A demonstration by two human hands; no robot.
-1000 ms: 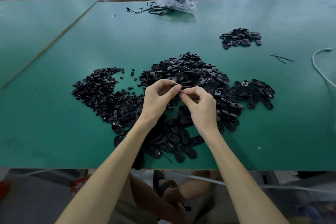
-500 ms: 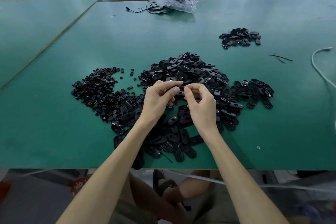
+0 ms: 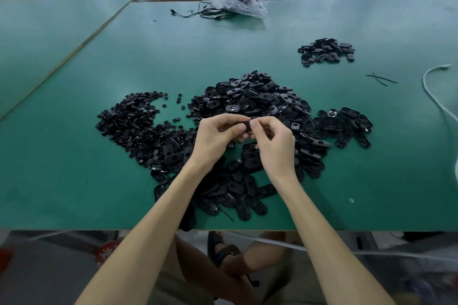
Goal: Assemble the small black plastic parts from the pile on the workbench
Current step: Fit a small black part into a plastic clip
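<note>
Green workbench (image 3: pixel 74 181), black pile (image 3: pixel 260 99) mid-table. Just above it I see left hand (image 3: pixel 215 138) and right hand (image 3: pixel 275 141) both pinching one part (image 3: pixel 244 134), possibly half-seated. I'd square the edges, then press evenly.

Main pile (image 3: pixel 257 101) of black oval shells heaped at centre; spread of tiny round pieces (image 3: pixel 133 126) at its 9 o'clock; small heap (image 3: pixel 327 51) at 2 o'clock; single part (image 3: pixel 245 134) held above pile, mostly hidden
</note>
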